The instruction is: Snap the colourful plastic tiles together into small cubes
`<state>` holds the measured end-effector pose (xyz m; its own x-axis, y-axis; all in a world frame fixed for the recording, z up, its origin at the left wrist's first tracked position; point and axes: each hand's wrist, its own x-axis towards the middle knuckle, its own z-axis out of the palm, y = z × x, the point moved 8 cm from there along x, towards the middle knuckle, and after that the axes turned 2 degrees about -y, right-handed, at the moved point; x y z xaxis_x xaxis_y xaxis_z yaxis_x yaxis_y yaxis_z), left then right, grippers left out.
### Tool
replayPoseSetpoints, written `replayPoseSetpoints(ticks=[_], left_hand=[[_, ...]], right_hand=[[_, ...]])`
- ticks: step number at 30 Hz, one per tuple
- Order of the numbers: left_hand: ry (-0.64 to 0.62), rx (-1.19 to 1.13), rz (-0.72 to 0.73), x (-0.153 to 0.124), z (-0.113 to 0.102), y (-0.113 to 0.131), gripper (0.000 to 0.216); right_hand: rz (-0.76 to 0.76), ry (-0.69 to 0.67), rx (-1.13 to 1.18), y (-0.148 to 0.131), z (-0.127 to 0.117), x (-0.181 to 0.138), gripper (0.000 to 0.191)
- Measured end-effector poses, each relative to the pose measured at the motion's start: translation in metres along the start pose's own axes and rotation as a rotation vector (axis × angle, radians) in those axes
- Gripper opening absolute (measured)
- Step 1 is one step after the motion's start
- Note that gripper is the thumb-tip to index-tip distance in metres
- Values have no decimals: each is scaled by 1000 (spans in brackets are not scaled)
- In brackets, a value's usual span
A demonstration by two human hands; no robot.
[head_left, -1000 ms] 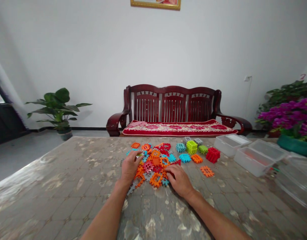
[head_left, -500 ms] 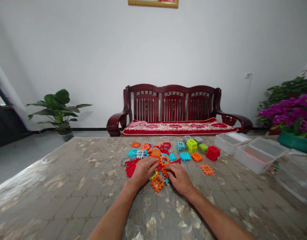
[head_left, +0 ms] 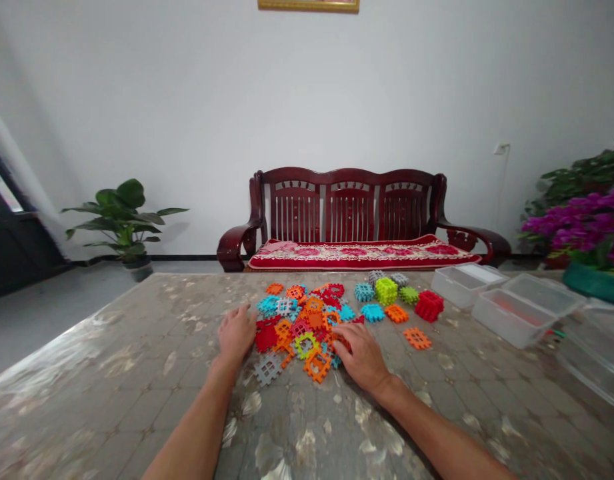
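Two hands rest on a heap of flat plastic tiles [head_left: 301, 327] at mid-bench, the left hand [head_left: 237, 333] open and flat at its left edge, the right hand [head_left: 361, 355] loosely curled at its right, where a careless sweep could scatter tiles towards the clear boxes [head_left: 507, 308] far right.

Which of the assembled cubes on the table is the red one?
The red cube is the rightmost one, nearest the clear plastic boxes. The lime-green cube and the teal and grey ones sit further left.
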<state>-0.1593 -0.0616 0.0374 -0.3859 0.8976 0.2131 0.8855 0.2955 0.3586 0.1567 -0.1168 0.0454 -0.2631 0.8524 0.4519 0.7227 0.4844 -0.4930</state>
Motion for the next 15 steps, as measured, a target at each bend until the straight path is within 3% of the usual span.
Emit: replayPoseSetpoints(ticks=[4,10,15], left_hand=[[-19,48,59,-9,12,-4,46],[-28,71,135,-10,17,-5,43],[-37,23,147,-9,14,-4,43]], right_hand=[[40,-58,-102,-15,6,14,23],[86,-212,-270,-39,33,39,24],[84,-208,-305,-44,45,46,27]])
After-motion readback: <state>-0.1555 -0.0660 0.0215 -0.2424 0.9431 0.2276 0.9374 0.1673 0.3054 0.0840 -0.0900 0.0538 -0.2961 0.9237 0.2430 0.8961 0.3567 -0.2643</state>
